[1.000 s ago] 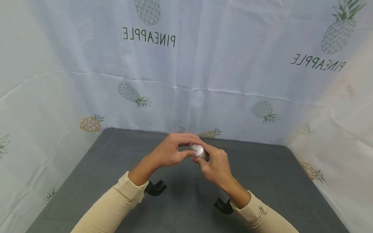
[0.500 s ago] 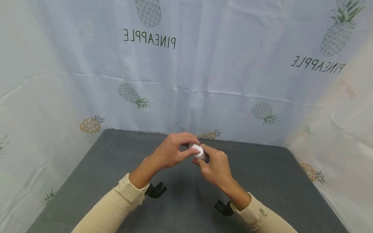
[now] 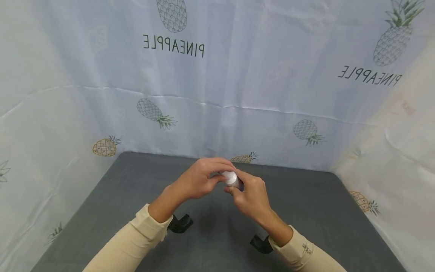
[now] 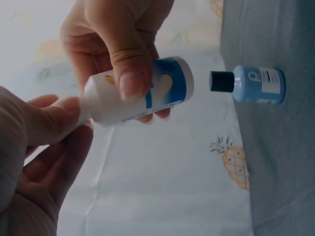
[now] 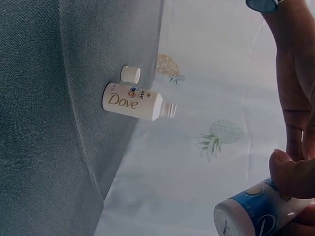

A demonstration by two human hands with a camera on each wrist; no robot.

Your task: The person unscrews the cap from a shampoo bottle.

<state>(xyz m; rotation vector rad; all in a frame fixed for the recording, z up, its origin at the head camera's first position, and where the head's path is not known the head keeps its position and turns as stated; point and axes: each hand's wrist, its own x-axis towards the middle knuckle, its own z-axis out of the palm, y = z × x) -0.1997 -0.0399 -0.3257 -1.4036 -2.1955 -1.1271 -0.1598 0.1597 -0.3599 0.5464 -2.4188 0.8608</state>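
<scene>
Above the table, my right hand [image 3: 253, 193] grips a small white-and-blue bottle [image 4: 170, 86] round its body, thumb along the side. My left hand [image 3: 199, 178] pinches the narrow white top end [image 4: 85, 110] between thumb and fingers, which partly cover it; whether it is a cap or the neck cannot be made out. In the right wrist view, a white Dove bottle [image 5: 132, 102] stands on the table with its threaded neck bare. Beside it is a white cap [image 5: 130, 74]. The left wrist view has a blue bottle [image 4: 258, 84] with a dark cap, upright on the table.
A dark grey cloth-like tabletop [image 3: 146, 170] lies under the hands. White curtains [image 3: 217, 75] printed with pineapples enclose the back and both sides. Black curved mounts [image 3: 181, 223] stick out at both wrists. The standing bottles are hidden in the head view.
My left thumb slid forward across the bottle's white top, then drew back, with the fingers shifting round it. The right hand keeps its grip almost unmoved.
</scene>
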